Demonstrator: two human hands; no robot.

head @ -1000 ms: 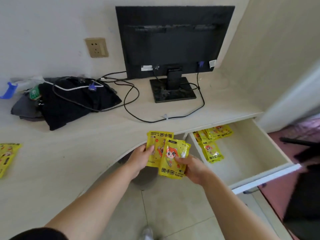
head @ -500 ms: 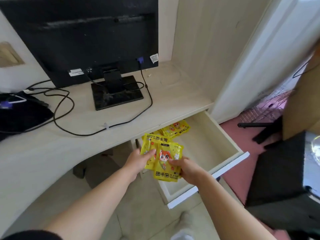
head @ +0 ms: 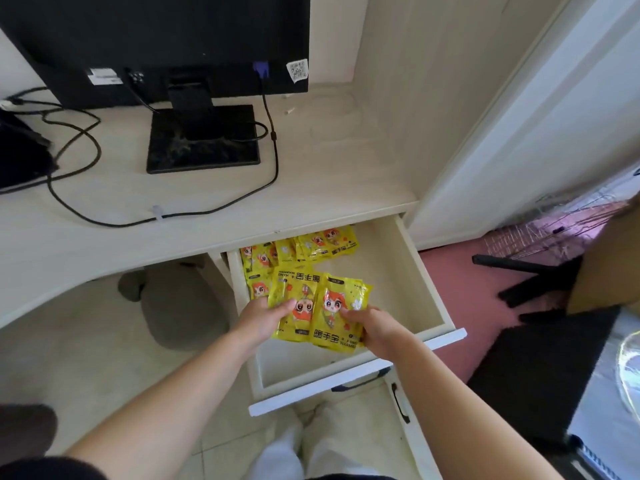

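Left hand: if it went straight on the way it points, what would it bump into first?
Probably the loose packets lying in the drawer, just past the yellow packet the left hand grips, though height is hard to judge.

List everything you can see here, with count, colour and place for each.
held packets: two, yellow, one in each hand, over the open drawer
stored packets: several, yellow, back left of the drawer
drawer: one, cream, pulled out under the desk
desk: one, pale wood, against the wall
monitor: one, black, at the back of the desk
cables: several, black, across the desk
dark bundle: one, black, on the desk at the left edge of the view
grey soft things: two, grey, on the floor under the desk
brown cardboard: one piece, brown, right edge of the view
left hand: one, grips a held packet
right hand: one, pinches the other packet
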